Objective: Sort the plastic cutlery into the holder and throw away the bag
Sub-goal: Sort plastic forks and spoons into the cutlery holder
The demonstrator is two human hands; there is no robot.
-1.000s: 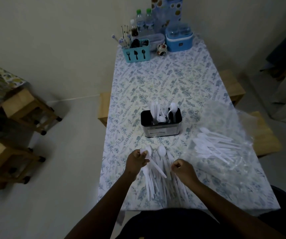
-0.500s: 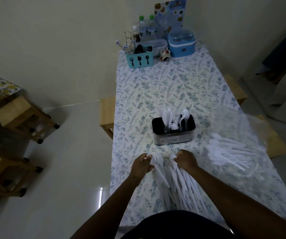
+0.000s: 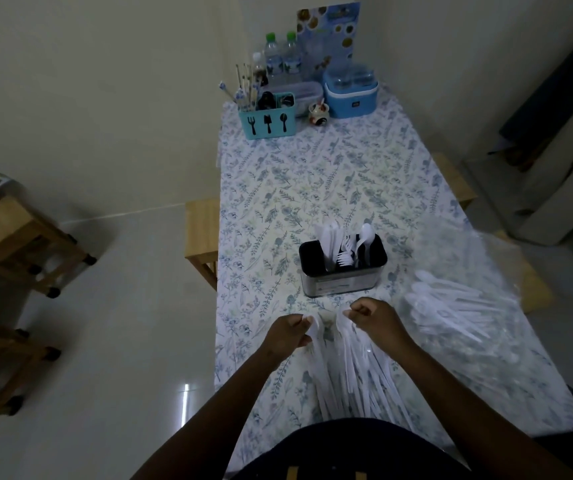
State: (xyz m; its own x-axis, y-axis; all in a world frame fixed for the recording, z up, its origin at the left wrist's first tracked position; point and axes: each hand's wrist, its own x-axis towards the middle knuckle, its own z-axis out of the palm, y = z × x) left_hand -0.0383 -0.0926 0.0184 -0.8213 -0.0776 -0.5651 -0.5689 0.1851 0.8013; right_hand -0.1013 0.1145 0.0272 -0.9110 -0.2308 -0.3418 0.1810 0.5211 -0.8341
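Note:
A black-lined metal cutlery holder stands mid-table with white knives, forks and a spoon upright in it. Just in front of it a heap of white plastic cutlery lies on the floral tablecloth. My left hand is closed on white cutlery pieces at the heap's near left top. My right hand is closed on other pieces at the heap's top right. A clear plastic bag with more white spoons on it lies to the right of the holder.
At the table's far end stand a teal cutlery caddy, water bottles, a blue container and a small figurine. Wooden stools flank the table; more wooden furniture stands on the floor at left.
Both hands have moved forward along the heap toward the holder and closed on cutlery at its far end. The camera has tilted, shifting the table lower in view.

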